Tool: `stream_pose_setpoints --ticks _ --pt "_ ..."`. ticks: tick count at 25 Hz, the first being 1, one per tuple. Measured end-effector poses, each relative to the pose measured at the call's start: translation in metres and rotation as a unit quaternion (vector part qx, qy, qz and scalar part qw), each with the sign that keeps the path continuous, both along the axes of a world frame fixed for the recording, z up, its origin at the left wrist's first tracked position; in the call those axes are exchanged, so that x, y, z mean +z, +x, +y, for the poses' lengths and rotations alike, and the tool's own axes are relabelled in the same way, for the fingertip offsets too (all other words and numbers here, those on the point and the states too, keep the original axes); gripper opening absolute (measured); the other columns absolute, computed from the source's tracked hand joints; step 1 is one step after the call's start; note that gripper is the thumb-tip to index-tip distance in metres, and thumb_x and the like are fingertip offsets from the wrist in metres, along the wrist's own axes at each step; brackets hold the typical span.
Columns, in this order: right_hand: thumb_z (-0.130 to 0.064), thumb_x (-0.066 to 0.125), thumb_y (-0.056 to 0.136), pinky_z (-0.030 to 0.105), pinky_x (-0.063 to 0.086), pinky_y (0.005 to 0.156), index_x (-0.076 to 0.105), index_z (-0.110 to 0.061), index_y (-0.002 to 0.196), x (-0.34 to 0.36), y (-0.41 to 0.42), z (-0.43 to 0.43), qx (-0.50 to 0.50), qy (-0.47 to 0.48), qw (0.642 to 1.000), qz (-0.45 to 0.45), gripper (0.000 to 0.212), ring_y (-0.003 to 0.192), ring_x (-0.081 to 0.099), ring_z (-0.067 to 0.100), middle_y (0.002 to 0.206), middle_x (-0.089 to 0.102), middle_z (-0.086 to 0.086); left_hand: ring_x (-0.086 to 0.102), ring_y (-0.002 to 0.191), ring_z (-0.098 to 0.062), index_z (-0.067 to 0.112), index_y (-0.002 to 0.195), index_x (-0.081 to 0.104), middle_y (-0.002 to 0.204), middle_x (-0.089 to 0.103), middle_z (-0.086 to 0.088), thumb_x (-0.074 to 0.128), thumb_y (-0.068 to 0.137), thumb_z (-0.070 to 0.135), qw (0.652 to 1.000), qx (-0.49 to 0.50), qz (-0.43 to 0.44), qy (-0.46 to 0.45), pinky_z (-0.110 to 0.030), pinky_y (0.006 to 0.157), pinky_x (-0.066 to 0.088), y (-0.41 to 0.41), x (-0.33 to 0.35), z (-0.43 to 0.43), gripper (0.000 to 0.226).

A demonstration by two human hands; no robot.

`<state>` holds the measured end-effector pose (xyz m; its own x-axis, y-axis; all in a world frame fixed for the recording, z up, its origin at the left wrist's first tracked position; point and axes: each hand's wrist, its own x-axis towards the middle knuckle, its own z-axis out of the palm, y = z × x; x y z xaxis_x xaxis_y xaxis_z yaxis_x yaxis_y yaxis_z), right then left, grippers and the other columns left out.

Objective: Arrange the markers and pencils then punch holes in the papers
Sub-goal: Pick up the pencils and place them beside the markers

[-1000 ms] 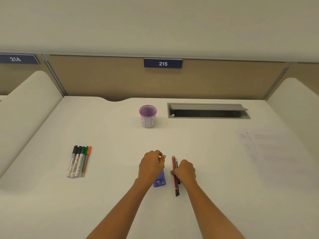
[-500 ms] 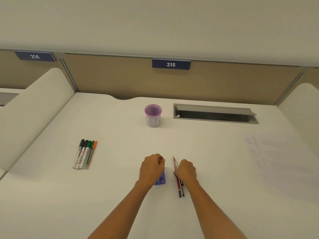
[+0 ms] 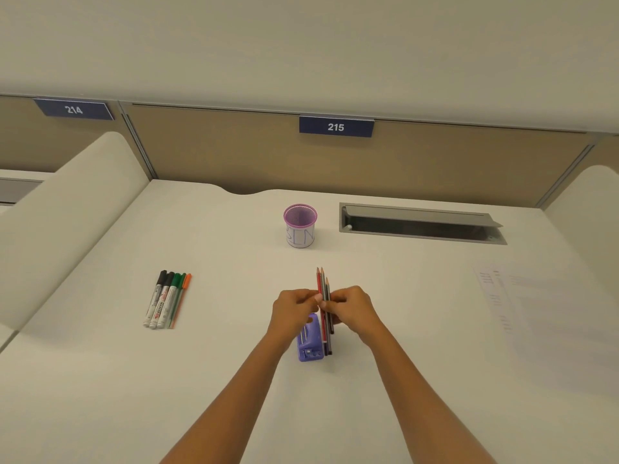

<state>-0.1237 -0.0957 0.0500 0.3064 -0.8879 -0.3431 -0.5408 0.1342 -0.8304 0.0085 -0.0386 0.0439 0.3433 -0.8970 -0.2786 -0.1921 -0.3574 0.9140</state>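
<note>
Pencils being gathered
Your left hand [image 3: 294, 309] and right hand [image 3: 351, 308] both gripped the pencils [image 3: 324, 296] (tips uneven); next, the purple cup [image 3: 300, 226].

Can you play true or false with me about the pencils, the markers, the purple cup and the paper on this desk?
1. Both hands hold the pencils. True: the left hand and the right hand pinch the bundle together.
2. The markers are inside the purple cup. False: they lie in a row on the desk, to the left, and the cup looks empty.
3. The pencil tips point away from the person, toward the cup. True.
4. The papers lie under the hole punch. False: they are far to the right, and the punch sits by the hands.
5. The sign straight ahead says 300. False: the sign says 215.
</note>
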Motion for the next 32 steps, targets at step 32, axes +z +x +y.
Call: stream_pose_setpoints --ticks 32 --pt "-0.008 0.066 0.089 0.024 0.058 0.073 0.076 -0.020 0.108 -0.063 0.151 0.051 0.029 -0.140 0.973 -0.183 0.024 0.079 0.072 0.018 0.082 0.074 -0.024 0.069 0.098 -0.010 0.020 0.111 0.072 0.104 0.075 0.003 0.061 0.090 0.011 0.986 0.117 0.071 -0.095 -0.026 0.090 0.052 0.131 -0.035 0.056 0.026"
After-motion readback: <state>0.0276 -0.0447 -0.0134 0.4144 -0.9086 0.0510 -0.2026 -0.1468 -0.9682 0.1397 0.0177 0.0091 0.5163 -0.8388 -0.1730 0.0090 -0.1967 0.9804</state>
